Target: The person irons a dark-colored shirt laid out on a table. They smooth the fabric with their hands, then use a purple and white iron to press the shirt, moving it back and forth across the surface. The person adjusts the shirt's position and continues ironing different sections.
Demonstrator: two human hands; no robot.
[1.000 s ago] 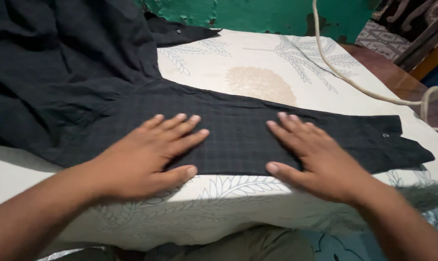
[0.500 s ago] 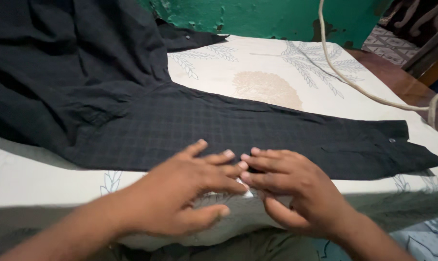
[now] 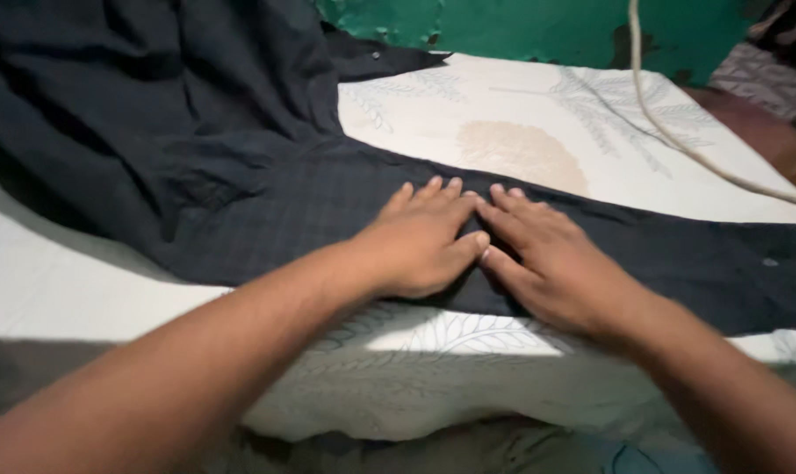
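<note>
the sleeve [image 3: 644, 246] lies across the table [image 3: 82, 281] with the left hand [image 3: 420, 241] and right hand [image 3: 551, 259] flat on it, touching, the shirt body [image 3: 143, 114] left, a cord [image 3: 679, 140] behind right.

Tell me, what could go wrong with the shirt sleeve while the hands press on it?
1. The left hand and right hand lie flat side by side on the dark sleeve, near the table edge; a push toward the edge might drag it off.
2. The rest of the shirt lies bunched, so pulling the sleeve may crease it more.
3. The white cord trails across the patterned cloth and could snag the cuff.
</note>
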